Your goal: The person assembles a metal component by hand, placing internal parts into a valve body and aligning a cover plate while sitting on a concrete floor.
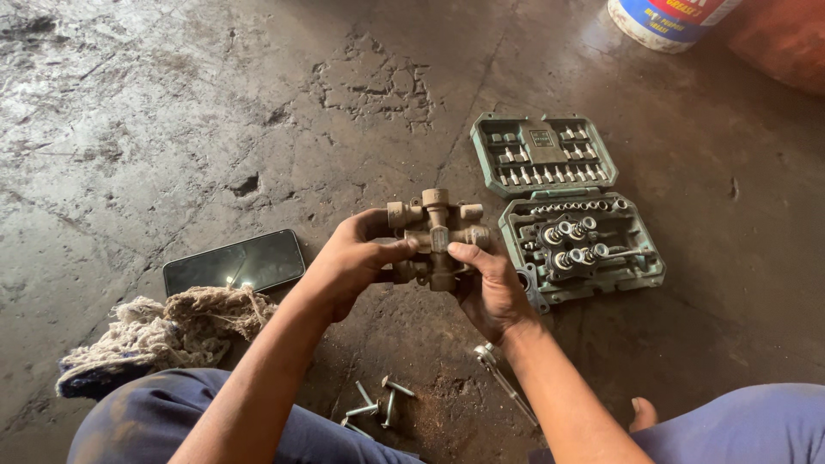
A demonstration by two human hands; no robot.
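Two bare hands hold a dull grey-brown cast metal valve body point(436, 237) with several round ports above a stained concrete floor point(155, 120).

The left hand point(352, 262) clamps the valve body from the left, thumb across its front; the right hand point(491, 288) grips it from the right, thumb pressed on its middle, so both hands are closed on the one part. Just right of it lies an open green plastic socket set case point(569, 206), its lid half far, its tray of chrome sockets near. To the left rest a black smartphone point(235, 261) and, nearer, a frayed off-white cotton rag point(163, 331). Near the knees lie loose grey steel bolts point(378, 404) and a chrome ratchet handle point(507, 387). At the far right stands a white-and-blue tub point(666, 19).
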